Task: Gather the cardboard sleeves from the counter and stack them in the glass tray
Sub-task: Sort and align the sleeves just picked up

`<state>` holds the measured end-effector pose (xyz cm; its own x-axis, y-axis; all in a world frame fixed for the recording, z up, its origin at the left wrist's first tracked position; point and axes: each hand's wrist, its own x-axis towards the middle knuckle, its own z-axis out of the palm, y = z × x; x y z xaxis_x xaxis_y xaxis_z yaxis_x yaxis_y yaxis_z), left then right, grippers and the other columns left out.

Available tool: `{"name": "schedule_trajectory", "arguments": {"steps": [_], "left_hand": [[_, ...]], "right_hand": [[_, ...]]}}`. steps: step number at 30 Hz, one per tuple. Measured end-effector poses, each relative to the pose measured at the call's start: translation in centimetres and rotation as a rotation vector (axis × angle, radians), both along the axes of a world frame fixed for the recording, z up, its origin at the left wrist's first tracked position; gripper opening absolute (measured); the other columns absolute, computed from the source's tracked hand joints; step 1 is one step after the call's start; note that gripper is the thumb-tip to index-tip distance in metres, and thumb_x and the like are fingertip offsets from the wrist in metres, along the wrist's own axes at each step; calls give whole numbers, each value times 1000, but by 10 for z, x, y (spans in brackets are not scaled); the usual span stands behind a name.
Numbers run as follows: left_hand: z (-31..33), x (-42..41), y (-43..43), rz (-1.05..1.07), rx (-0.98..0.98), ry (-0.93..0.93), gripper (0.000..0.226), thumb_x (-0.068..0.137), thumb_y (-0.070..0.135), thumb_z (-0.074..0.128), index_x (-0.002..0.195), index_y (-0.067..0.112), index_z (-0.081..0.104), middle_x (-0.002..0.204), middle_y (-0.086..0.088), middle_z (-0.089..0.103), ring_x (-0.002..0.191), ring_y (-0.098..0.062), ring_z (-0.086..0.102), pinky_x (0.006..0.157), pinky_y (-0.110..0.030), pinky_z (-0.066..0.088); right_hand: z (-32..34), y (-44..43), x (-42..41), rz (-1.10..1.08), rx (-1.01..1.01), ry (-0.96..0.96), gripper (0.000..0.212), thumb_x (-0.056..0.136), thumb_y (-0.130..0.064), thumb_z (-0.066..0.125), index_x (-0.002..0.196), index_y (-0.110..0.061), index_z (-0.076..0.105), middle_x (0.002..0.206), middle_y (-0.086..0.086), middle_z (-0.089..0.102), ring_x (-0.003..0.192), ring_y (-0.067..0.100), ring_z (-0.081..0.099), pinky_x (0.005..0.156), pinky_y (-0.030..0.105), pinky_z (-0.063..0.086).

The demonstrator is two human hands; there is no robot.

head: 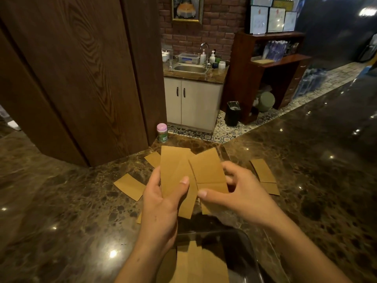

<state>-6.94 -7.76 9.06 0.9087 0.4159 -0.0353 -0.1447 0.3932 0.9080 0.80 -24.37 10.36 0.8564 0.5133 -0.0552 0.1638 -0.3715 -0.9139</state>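
Nearest the camera, the glass tray (247, 244) already held a few cardboard sleeves (195, 264). Above it, the left hand (161, 201) gripped a fanned bunch (175, 170), long axis pointing away; the right hand (242, 193) pinched another sleeve (208, 170) against it. Several loose sleeves (129, 186) remained scattered across the desk (61, 201), so the task looked roughly half done.
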Motion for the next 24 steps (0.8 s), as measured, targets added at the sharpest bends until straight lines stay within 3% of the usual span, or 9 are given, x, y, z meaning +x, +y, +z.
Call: {"name": "schedule_trajectory", "arguments": {"steps": [3,6,9,12,17,21,24], "left_hand": [[0,-1,-3,-54,39,-12,36,92,2,66,121,22,65,109,-8,78,102,-27,75,81,-38,62],[1,0,-5,-50,-41,-23,34,90,0,66,119,19,66,104,-9,79,96,-26,76,73,-31,62],[0,3,0,-28,-68,-20,39,87,0,70,122,17,65,106,-11,78,97,-31,76,72,-35,63],[0,3,3,-26,-24,-19,45,82,-1,74,123,17,64,106,-7,78,99,-29,76,74,-37,64],[-2,3,2,-56,14,-7,50,72,6,79,118,22,67,107,-9,78,99,-28,76,75,-34,62],[-2,7,-3,-6,-133,-62,45,79,-1,73,120,15,66,107,-10,78,98,-26,76,73,-30,62],[0,11,-4,75,-140,-89,34,86,1,68,118,13,67,105,-9,79,98,-24,76,76,-30,62]], "right_hand": [[4,1,6,50,33,-21,40,87,-40,80,124,-32,69,113,-12,77,102,7,74,86,32,62],[2,5,7,-28,200,52,32,90,-28,79,120,-19,71,105,1,79,93,18,78,77,34,64],[-1,6,3,-98,374,124,32,91,-18,75,122,-15,68,106,6,79,90,24,79,71,34,65],[-1,3,6,-110,398,127,31,91,-22,75,121,-20,71,108,5,80,95,23,78,76,36,63],[3,0,12,-14,368,138,26,90,-20,76,116,-16,75,101,9,80,86,24,78,71,34,61],[-3,9,-1,-277,557,59,21,94,-14,72,115,-14,73,102,8,80,91,26,79,73,33,64],[-11,14,-15,-381,616,98,24,94,-15,71,118,-14,72,106,6,81,97,23,78,81,40,65]]}}
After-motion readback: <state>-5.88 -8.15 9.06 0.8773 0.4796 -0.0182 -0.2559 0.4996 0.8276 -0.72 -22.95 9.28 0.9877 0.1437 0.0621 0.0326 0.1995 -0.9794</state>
